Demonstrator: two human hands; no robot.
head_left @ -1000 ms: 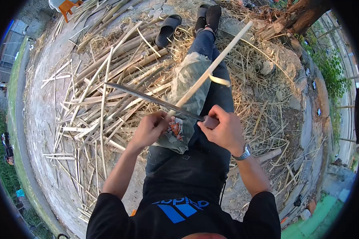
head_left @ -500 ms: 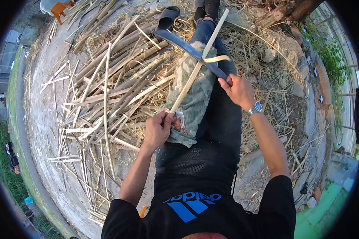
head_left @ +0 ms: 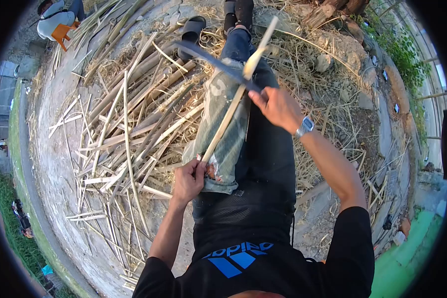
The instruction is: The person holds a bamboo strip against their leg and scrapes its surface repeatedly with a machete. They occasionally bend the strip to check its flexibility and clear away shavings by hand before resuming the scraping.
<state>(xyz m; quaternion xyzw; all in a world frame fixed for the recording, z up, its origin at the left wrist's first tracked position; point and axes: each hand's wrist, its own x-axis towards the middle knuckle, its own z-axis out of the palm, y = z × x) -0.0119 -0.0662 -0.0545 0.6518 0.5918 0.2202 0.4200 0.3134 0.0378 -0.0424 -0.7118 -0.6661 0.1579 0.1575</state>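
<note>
My left hand (head_left: 187, 180) pinches the near end of a pale bamboo strip (head_left: 224, 122), which slants away over a grey-green cloth (head_left: 231, 151) on my leg. In my right hand (head_left: 282, 110) is the handle of a long knife with a curved dark blade (head_left: 211, 59). The blade lies across the strip towards its far half. A pale curled shaving (head_left: 253, 62) stands up at the blade, by the strip. My right fingers wrap round the handle and hide most of it.
Many split bamboo strips (head_left: 127, 124) and thicker poles lie on the ground to my left. Shavings (head_left: 328, 119) and stones cover the ground to the right. A sandal (head_left: 192, 32) lies near my feet. Another person (head_left: 54, 22) sits on an orange chair (head_left: 62, 35) at the upper left.
The knife has slid a little way along the strip, and the shaving has changed from lying sideways to pointing up along it. Both hands have shifted slightly left in view.
</note>
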